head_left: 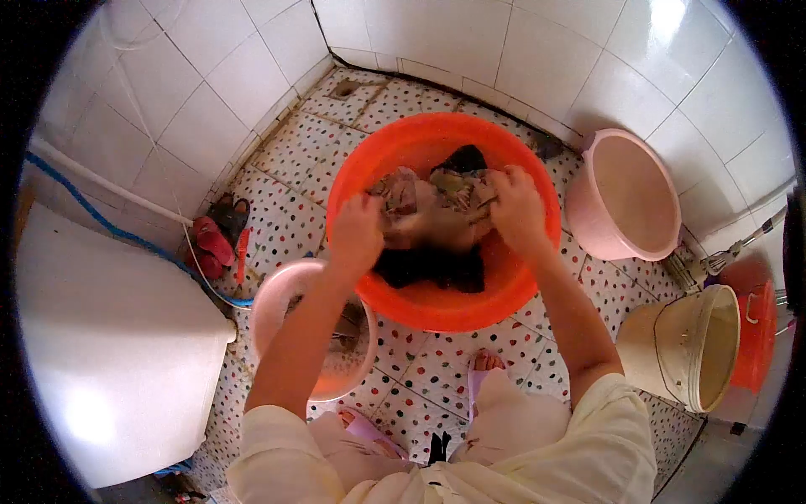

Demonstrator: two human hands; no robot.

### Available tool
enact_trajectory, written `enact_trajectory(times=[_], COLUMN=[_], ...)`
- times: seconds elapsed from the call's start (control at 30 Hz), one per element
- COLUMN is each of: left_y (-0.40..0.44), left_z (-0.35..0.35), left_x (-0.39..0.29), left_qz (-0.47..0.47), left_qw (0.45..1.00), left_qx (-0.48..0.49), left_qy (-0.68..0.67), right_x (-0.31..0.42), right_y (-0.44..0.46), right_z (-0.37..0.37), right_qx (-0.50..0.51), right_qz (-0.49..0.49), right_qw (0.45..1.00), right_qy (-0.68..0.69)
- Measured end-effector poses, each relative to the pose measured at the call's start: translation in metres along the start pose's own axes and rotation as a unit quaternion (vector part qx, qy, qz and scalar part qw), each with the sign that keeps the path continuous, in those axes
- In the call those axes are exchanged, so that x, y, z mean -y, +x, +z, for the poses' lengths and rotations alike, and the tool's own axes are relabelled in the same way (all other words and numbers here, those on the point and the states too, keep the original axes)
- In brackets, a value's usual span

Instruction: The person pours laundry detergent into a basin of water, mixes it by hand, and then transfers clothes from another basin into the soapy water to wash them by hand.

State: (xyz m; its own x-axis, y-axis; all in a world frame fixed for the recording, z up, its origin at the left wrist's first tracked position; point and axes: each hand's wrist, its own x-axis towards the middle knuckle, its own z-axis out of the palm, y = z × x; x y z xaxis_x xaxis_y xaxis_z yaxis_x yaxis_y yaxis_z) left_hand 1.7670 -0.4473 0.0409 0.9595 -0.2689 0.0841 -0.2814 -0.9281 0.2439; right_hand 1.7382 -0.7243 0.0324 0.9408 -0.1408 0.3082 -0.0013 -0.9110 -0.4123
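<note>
Between the fingers (507, 181): patterned cloth (404, 190), matt, rumpled. Nearer the body than them, black cloth (432, 270), matt. Around them, tub (437, 317): smooth plastic, some gloss. Right of them, pink bucket (588, 206), smooth plastic. Beyond them I see shiny wall tiles (437, 32).

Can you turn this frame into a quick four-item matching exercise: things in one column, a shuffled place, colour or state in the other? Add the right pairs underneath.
Things
1. Patterned cloth
2. Large round tub
3. Hose
4. Lilac slippers

Place, colour or state
A. Blue
B. On the person's feet
C. Between the left hand and right hand
D. Bright orange

Right pairs: 1-C, 2-D, 3-A, 4-B
</note>
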Motion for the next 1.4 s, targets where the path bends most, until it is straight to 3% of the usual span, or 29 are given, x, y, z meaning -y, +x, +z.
enact_trajectory(times=[0.07, 0.1, 0.17, 0.2, 0.27, 0.33, 0.4, 0.5, 0.63, 0.7, 0.83, 0.9, 1.03, 1.13, 1.2, 1.27, 1.33, 1.4], left_y=[-0.009, -0.015, -0.021, -0.021, -0.020, -0.016, -0.014, -0.008, -0.005, -0.008, -0.003, -0.005, 0.001, 0.007, 0.011, 0.011, 0.010, 0.017], left_z=[0.046, 0.062, 0.088, 0.097, 0.116, 0.132, 0.145, 0.157, 0.192, 0.218, 0.221, 0.295, 0.200, 0.165, 0.147, 0.131, 0.068, 0.013], left_x=[0.002, -0.002, -0.010, -0.013, -0.016, -0.015, -0.015, -0.013, -0.005, 0.006, 0.006, 0.030, 0.003, 0.006, 0.021, 0.047, 0.029, 0.015], left_qz=[0.135, 0.137, 0.175, 0.175, 0.099, 0.085, 0.068, 0.041, 0.027, 0.000, -0.093, 0.047, 0.068, 0.057, 0.038, 0.199, 0.058, 0.035], left_qw=[0.989, 0.989, 0.973, 0.973, 0.957, 0.954, 0.944, 0.943, 0.943, 0.953, 0.918, 0.958, 0.963, 0.917, 0.877, 0.880, 0.936, 0.937], left_qx=[-0.003, -0.001, 0.107, 0.110, 0.248, 0.263, 0.290, 0.315, 0.327, 0.293, 0.340, 0.244, 0.251, 0.384, 0.468, 0.422, 0.327, 0.331], left_qy=[0.051, 0.048, 0.102, 0.099, 0.115, 0.114, 0.143, 0.095, 0.060, -0.073, -0.182, -0.146, -0.075, -0.094, -0.103, -0.086, -0.116, -0.107], right_x=[-0.007, -0.010, -0.011, -0.009, -0.010, -0.014, -0.017, -0.022, -0.048, -0.063, -0.037, -0.043, -0.019, -0.060, -0.089, -0.082, -0.059, -0.032], right_y=[-0.010, -0.016, -0.027, -0.031, -0.041, -0.044, -0.044, -0.034, -0.043, -0.051, -0.027, -0.025, -0.025, -0.045, -0.046, -0.037, -0.021, 0.000], right_z=[0.039, 0.057, 0.090, 0.103, 0.127, 0.144, 0.157, 0.167, 0.211, 0.229, 0.190, 0.201, 0.156, 0.180, 0.181, 0.124, 0.059, 0.008], right_qx=[0.058, 0.060, 0.126, 0.130, 0.293, 0.294, 0.364, 0.424, 0.415, 0.313, 0.411, 0.453, 0.360, 0.310, 0.258, 0.412, 0.427, 0.394], right_qz=[-0.088, -0.087, -0.175, -0.174, -0.138, -0.146, -0.110, -0.072, -0.089, -0.134, -0.203, -0.162, -0.193, -0.276, -0.436, -0.170, -0.076, -0.046], right_qw=[0.994, 0.994, 0.971, 0.970, 0.938, 0.937, 0.919, 0.902, 0.905, 0.940, 0.880, 0.872, 0.913, 0.910, 0.862, 0.873, 0.891, 0.917], right_qy=[-0.028, -0.030, -0.105, -0.107, -0.122, -0.121, -0.100, -0.041, -0.026, 0.016, -0.125, -0.083, -0.012, 0.019, 0.018, 0.198, 0.136, 0.042])
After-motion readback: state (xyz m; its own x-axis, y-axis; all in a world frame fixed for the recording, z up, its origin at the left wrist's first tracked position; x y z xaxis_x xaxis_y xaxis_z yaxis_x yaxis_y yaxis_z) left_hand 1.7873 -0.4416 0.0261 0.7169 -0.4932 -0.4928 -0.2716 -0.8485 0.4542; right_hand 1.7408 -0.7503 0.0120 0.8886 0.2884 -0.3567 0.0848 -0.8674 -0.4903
